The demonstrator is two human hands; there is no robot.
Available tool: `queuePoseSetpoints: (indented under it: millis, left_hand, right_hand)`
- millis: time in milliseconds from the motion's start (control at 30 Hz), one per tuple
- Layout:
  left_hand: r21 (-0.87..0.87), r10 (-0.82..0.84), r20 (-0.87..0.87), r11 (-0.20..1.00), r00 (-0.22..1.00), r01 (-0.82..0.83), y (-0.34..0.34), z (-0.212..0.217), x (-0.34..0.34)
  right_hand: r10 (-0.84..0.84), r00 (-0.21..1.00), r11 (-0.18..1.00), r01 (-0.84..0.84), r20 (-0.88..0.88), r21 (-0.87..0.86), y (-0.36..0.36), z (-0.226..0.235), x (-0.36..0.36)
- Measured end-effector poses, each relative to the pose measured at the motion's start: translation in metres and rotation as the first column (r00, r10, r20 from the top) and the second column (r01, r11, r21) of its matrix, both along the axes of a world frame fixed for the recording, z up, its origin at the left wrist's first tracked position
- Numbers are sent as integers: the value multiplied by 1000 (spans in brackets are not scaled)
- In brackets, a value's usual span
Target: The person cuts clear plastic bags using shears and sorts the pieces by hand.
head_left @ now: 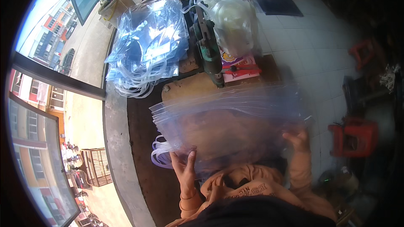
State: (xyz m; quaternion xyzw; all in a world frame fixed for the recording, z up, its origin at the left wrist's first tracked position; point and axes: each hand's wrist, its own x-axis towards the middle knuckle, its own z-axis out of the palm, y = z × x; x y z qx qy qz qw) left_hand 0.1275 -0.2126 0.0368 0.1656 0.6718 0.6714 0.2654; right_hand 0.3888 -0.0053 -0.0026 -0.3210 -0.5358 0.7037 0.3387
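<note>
My L hand (185,172) pinches the near-L edge of the clear sheets (227,111), ctr of pic, plastic btwn thumb & fingers; pale straps (160,151) stick out just beside it. My R hand (298,138), a bit blurry, is closed on their R edge. Bag pile (147,42) upper L of ctr, machine (208,50) upper ctr, red stool (355,138) mid-R.

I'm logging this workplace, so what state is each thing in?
Clear plastic stack: layered, spread before the person
Left hand: closed on the stack's edge
Right hand: at the stack's right end; grip blurred
Clear bag pile: heaped, loops hanging out
Nearer window pane: swung open
</note>
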Motion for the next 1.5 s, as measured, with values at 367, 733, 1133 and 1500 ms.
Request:
queuePoseSetpoints:
  millis: [367,733,1133,1500]
  left_hand:
    - [334,-12,-261,937,965,102,49,5,-48]
    - [380,33,-386,916,922,126,39,-28,-60]
    - [256,-104,-374,943,922,210,44,-22,-56]
    - [138,-16,-364,988,931,71,33,-39,-65]
  right_hand:
    - [-233,937,945,281,-259,169,19,47,-61]
    - [-143,921,941,240,-362,237,30,55,-62]
    - [-129,970,992,128,-207,-21,16,24,-59]
    - [-539,769,281,549,-344,787,11,66,-61]
